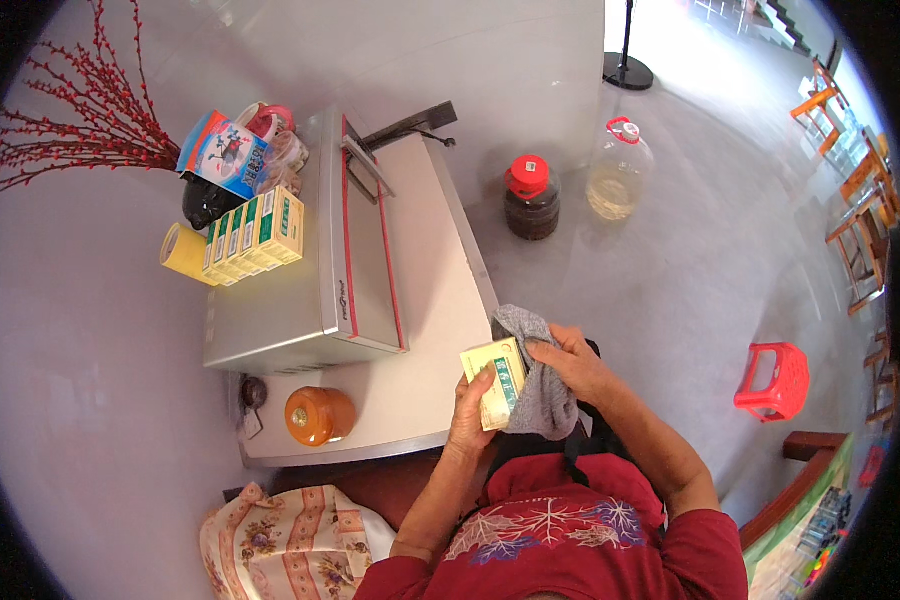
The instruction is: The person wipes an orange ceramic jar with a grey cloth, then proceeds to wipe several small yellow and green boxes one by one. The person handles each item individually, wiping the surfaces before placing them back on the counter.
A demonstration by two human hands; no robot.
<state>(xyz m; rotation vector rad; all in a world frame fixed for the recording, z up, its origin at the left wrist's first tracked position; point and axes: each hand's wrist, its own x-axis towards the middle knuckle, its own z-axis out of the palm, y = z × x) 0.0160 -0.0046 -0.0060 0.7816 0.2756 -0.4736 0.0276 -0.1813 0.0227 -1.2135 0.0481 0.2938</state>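
Left hand clasps a yellow-and-green box, thumb across its face, while the right hand grips a grey cloth against the box's right side, both before the red shirt, near the pale table

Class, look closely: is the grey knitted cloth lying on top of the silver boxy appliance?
No, the right-hand fingers hold the grey knitted cloth, apart from the silver boxy appliance.

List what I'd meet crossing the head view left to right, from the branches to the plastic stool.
Red-berried branches, orange jar, held yellow box, grey cloth, clear jug, red plastic stool.
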